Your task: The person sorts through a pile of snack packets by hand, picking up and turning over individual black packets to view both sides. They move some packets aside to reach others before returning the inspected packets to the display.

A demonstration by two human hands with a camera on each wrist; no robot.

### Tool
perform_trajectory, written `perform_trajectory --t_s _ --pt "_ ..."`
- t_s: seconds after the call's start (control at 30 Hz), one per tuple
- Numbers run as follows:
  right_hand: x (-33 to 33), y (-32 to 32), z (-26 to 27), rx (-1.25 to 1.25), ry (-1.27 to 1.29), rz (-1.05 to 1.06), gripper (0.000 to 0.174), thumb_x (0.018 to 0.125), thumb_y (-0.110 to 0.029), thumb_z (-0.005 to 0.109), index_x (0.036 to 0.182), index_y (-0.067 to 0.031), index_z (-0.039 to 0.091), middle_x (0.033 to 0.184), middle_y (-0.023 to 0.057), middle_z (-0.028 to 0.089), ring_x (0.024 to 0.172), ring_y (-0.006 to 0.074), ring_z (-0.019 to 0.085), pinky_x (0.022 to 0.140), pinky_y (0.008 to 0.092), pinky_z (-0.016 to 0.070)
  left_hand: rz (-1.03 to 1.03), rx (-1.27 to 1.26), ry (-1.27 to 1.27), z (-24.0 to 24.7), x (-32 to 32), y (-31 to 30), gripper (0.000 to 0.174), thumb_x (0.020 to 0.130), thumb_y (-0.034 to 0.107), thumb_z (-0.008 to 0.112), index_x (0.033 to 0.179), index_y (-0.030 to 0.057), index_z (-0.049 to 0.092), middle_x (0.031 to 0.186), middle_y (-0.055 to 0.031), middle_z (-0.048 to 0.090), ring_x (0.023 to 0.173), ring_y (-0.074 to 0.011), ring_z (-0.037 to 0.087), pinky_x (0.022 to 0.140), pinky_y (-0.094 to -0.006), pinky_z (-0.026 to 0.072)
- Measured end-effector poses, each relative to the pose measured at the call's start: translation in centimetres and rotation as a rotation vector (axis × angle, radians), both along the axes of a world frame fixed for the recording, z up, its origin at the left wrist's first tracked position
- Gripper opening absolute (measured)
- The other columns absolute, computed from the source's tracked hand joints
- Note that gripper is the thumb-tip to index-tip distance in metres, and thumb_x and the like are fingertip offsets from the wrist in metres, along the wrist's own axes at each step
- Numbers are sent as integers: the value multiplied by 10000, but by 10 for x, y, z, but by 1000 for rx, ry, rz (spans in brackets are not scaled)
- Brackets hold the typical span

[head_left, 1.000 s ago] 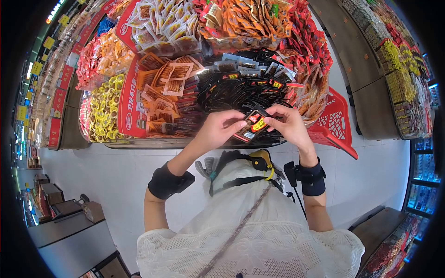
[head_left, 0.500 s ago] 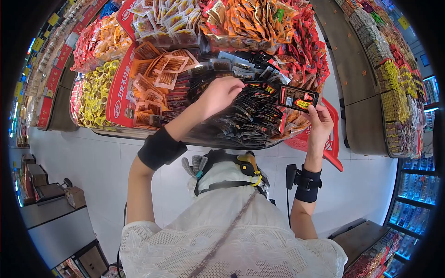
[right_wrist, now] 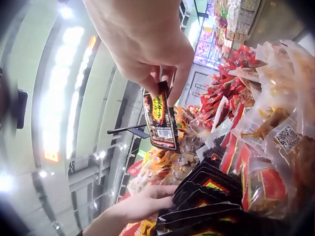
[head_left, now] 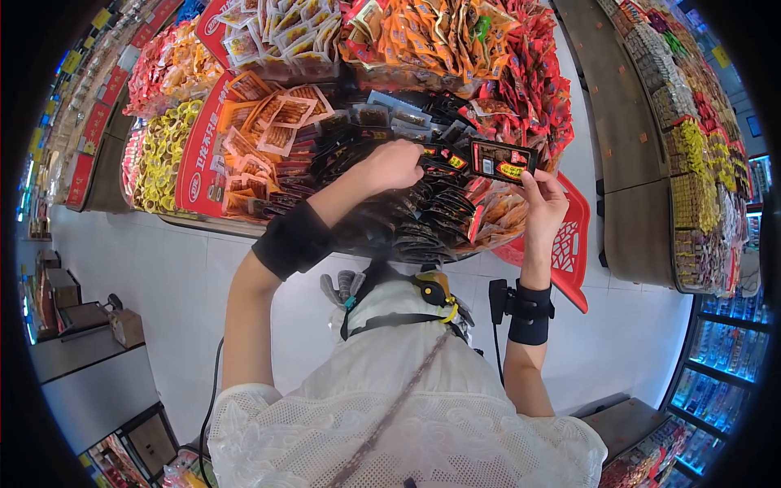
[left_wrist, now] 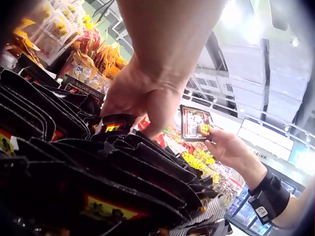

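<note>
My right hand (head_left: 546,200) pinches a flat black snack packet (head_left: 502,160) by one corner, holding it above the display; its front has a yellow-and-red label and a white barcode patch. In the right wrist view the thumb and fingers grip the packet (right_wrist: 160,120) at its top end. My left hand (head_left: 394,165) reaches down into the pile of black packets (head_left: 423,207). Seen from the left wrist, fingers and thumb of the left hand (left_wrist: 142,98) lie on either side of another black packet (left_wrist: 117,124) at the top of the row, its lower part hidden among its neighbours.
Orange snack packets (head_left: 285,114) lie left of the black ones, red packets (head_left: 541,89) to the right. A red sign board (head_left: 203,154) edges the display's left side. A red plastic basket (head_left: 574,236) stands at the right. Stocked shelves (head_left: 634,154) line the aisle.
Both hands were together on the black packet; the left hand then let go and moved into the pile. The right hand carried the packet right, then slightly back left.
</note>
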State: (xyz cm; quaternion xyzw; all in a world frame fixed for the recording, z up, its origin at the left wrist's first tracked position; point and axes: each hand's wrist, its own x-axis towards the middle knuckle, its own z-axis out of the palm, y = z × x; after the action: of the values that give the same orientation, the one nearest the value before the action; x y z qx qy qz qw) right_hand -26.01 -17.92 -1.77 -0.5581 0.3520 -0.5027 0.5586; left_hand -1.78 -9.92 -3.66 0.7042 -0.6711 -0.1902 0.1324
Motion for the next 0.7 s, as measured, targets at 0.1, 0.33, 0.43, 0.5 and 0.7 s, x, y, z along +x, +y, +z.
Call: perform_trajectory --t_s 0.1,0.33,0.43,0.5,0.7 --pt "4 -10 -1 -4 25 49 76 813 -22 582 877 20 586 846 76 613 751 128 601 662 271 548 13 82 28 5 2 -6 375 739 264 593 1015 10 580 942 -228 589 953 -346 550 833 -397 438" --pt "27 -16 4 -158 181 161 72 794 25 585 857 60 587 843 49 562 764 105 573 662 226 522 -13 22 45 -6 -4 -2 358 733 253 640 982 0 595 974 -187 588 931 -340 547 830 -392 429" --pt "37 -14 14 -177 306 213 81 781 44 589 854 77 585 851 63 554 749 104 566 657 203 494 33 -76 104 -2 -10 5 307 692 181 680 925 2 594 899 -167 592 895 -330 552 797 -382 438" --pt "44 -15 12 -300 318 212 107 757 11 611 863 21 620 789 74 586 685 110 557 614 209 442 53 -116 119 -1 -13 8 297 684 171 685 907 0 593 895 -168 591 892 -331 550 795 -380 439" --pt "54 -13 21 -470 450 273 107 747 21 604 853 17 616 777 88 590 639 159 578 580 231 446 118 -205 199 -4 -16 15 295 647 150 702 874 -5 596 977 -171 568 942 -332 533 822 -371 435"
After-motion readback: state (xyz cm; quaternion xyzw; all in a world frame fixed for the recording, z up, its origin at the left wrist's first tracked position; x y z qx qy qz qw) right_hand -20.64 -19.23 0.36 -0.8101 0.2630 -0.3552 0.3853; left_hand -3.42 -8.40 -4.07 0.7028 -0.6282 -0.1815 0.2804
